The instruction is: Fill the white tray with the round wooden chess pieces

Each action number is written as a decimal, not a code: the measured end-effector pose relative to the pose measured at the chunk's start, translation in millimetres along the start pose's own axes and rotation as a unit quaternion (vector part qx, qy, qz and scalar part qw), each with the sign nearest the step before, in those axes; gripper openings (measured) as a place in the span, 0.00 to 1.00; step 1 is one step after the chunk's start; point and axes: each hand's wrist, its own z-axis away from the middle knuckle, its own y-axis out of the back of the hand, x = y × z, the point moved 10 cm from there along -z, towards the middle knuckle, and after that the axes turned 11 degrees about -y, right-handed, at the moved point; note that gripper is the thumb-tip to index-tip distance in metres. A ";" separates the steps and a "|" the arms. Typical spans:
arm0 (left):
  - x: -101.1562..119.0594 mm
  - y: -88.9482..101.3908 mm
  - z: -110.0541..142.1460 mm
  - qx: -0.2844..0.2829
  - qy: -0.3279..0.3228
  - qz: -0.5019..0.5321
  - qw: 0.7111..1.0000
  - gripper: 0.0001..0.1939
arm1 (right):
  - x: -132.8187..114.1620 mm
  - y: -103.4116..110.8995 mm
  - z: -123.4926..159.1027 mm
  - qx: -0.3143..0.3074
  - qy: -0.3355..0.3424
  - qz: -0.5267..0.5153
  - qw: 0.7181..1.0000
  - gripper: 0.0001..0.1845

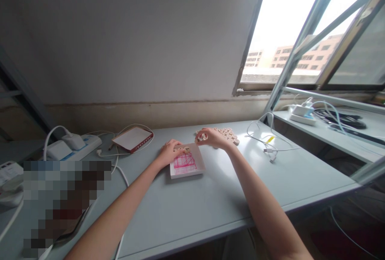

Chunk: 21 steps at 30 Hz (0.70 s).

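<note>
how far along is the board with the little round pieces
Early on, by the look of it. Done: a few round pieces sit along the far edge of the small board with its pink grid, under the left hand. In hand: the right hand holds one piece just above the board. Left: most of the grid is bare, and a pile of pieces waits on the table.
</note>
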 end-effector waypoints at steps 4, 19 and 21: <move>0.5 -0.3 -0.1 0.001 -0.004 -0.002 1.000 0.15 | -20.9 -17.1 1.4 -0.030 0.055 0.024 0.998 0.09; -2.7 -1.4 -1.6 0.008 0.000 0.015 1.000 0.15 | -29.0 -18.2 2.9 0.001 0.068 0.078 0.995 0.06; -7.4 -2.2 -2.3 0.010 0.012 0.036 0.999 0.16 | -16.5 -7.2 0.8 0.022 0.040 0.069 0.997 0.07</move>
